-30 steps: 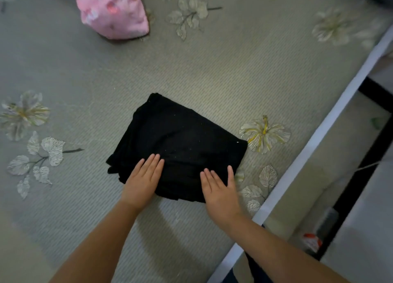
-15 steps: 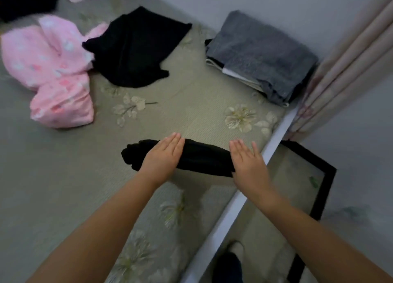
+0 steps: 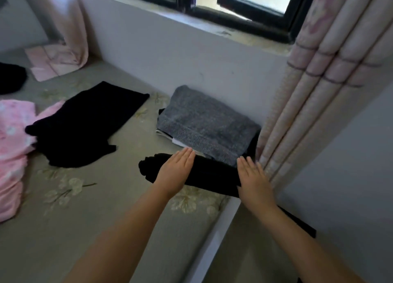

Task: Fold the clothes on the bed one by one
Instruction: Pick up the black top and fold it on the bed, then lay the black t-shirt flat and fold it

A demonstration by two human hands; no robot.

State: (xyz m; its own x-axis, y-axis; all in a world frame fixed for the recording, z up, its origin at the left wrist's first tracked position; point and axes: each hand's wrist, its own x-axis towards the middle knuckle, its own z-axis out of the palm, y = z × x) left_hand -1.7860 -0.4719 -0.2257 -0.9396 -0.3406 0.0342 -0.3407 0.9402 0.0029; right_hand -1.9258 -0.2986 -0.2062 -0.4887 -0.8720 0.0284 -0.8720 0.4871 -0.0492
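Left hand and right hand lie flat, fingers straight and together, one on each end of the folded black garment at centre frame; its long axis runs from left to lower right, just in front of the grey folded stack. An unfolded black garment lies at left centre on the bed, touching pink clothes at the left edge

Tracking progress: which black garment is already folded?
The black bundle under both hands; the other black garment, beside the pink clothes, lies spread out.
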